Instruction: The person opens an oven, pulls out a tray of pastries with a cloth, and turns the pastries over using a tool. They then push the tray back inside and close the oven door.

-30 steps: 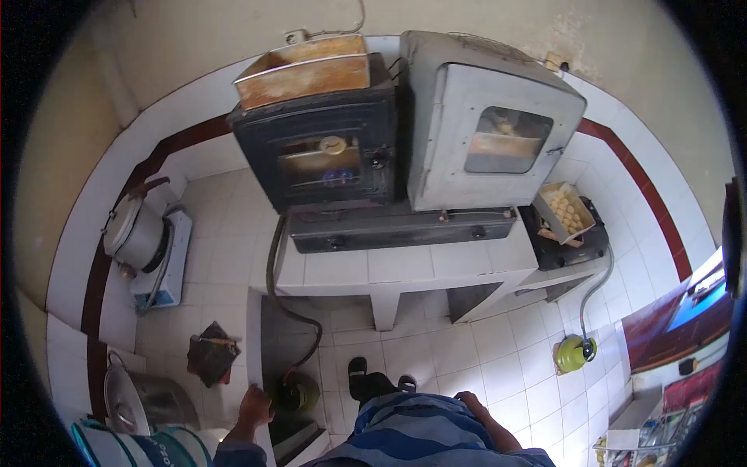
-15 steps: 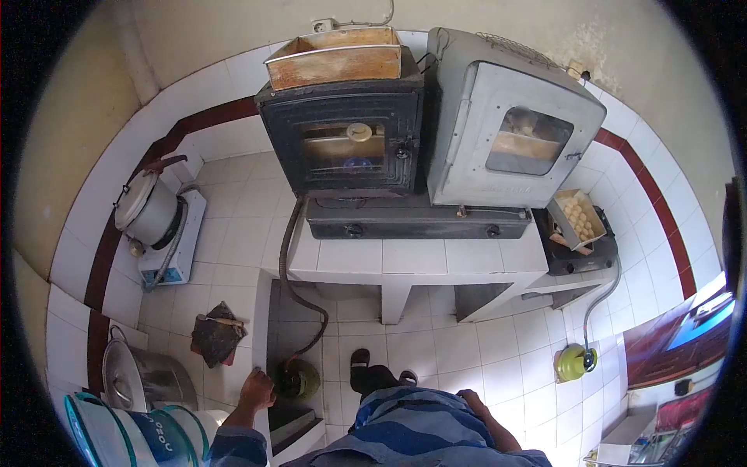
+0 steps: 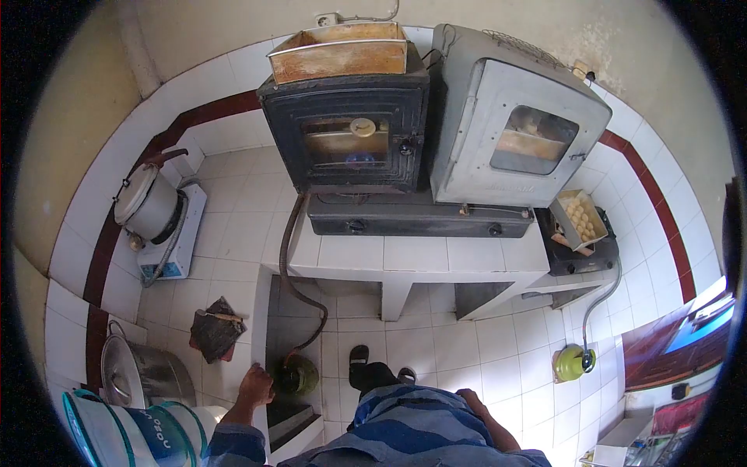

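Observation:
My left hand (image 3: 255, 386) leans on the edge of the white tiled counter (image 3: 237, 342) with its fingers curled in, and nothing shows in it. Close to it on the counter lies a dark, worn cloth pad (image 3: 216, 330) with a thin stick-like piece on top. Below the hand, a green gas cylinder (image 3: 298, 377) stands under the counter. My right hand (image 3: 469, 399) rests against my blue patterned clothing at the hip; its fingers are mostly hidden. Ahead stand a black oven (image 3: 342, 175) with a glowing blue flame behind its glass and a grey oven (image 3: 475, 167), both doors closed.
A wooden tray (image 3: 342, 64) sits on the black oven. At right, a tin of pale dough balls (image 3: 577, 222) rests on a stove, with another gas cylinder (image 3: 569, 363) on the floor. A lidded pot (image 3: 148, 206), a big metal pot (image 3: 159, 373) and a white-teal container (image 3: 132, 432) line the left.
The view has shifted very slightly, so the ovens appear a little higher. Both hands stay in nearly the same places, and no object has been moved.

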`<state>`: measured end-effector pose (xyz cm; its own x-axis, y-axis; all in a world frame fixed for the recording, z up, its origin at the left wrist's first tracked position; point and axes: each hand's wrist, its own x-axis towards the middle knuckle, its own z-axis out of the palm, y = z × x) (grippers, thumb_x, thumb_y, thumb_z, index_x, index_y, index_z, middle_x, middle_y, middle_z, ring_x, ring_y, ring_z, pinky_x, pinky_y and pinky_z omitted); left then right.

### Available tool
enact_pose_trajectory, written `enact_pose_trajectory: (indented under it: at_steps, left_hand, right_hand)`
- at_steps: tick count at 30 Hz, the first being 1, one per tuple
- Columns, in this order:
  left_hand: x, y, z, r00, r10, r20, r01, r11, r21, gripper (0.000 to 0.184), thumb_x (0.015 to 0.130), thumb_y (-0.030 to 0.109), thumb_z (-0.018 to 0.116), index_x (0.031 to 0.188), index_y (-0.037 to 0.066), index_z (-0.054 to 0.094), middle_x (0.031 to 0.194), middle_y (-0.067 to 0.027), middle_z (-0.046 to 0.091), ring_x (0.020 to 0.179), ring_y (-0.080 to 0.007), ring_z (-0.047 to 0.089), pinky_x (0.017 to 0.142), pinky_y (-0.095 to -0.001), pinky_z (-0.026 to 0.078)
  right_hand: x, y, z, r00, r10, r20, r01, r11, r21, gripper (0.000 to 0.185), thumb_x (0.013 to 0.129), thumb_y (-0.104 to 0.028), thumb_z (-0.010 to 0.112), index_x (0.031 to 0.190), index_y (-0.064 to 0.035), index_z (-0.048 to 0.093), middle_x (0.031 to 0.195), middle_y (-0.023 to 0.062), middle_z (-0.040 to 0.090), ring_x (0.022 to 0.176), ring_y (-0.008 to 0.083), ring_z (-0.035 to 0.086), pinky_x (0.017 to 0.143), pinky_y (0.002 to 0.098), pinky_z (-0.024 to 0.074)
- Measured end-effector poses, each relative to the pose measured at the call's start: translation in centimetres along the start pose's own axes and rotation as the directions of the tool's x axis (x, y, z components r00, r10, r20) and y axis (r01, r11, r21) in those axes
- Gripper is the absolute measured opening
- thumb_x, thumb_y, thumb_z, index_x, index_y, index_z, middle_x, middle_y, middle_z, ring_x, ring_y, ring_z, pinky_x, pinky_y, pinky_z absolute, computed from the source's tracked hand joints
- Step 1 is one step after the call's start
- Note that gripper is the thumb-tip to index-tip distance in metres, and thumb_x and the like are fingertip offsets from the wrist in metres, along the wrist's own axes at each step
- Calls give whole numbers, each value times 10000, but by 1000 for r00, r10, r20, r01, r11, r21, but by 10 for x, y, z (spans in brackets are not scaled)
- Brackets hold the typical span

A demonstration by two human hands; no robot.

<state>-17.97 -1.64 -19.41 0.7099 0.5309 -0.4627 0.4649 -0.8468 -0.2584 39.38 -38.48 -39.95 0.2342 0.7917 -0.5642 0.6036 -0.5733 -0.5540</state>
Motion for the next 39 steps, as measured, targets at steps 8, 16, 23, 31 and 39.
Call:
enact_pose_trajectory:
  at_steps: [8,16,23,31,39]
  left_hand:
    - [1,-1,-3,999,8,44,-8,1000,-15,357,732,424,715,836,83,722,884,-93,703,979,-247,643,1079,-399,366]
    - [1,-2,7,998,-1,61,3,999,-32,340,820,416,588,875,105,713,957,-104,687,989,-250,612,1102,-445,314]
    - [4,-1,-11,996,-7,91,11,999,-46,317,743,393,677,802,85,726,895,-105,709,988,-249,643,1076,-418,351]
    - [-1,-2,4,999,1,-38,-2,999,-32,318,783,397,652,822,89,725,927,-97,702,1029,-252,622,1086,-431,336]
    - [0,-1,12,988,16,-155,-15,1000,7,311,771,399,658,794,94,716,845,-88,687,943,-252,635,1062,-403,351]
  right_hand:
    - [6,10,7,999,-44,2,45,998,-50,279,887,-278,631,1006,-56,751,1037,185,730,990,342,696,859,415,551]
    - [3,4,1,999,-30,38,32,998,-54,287,885,-279,625,1017,-56,748,1059,192,724,1004,360,689,854,424,549]
    - [-7,-17,-10,998,53,17,-54,997,60,293,885,-257,623,1013,-21,740,1034,200,729,960,371,696,845,425,548]
    - [-3,-12,-7,999,30,27,-31,999,29,261,873,-222,648,1013,-22,742,1029,186,739,944,331,708,832,403,552]
    - [-4,-8,-8,999,-43,10,42,998,44,252,896,-235,647,1008,-29,741,1039,191,732,957,342,706,832,401,558]
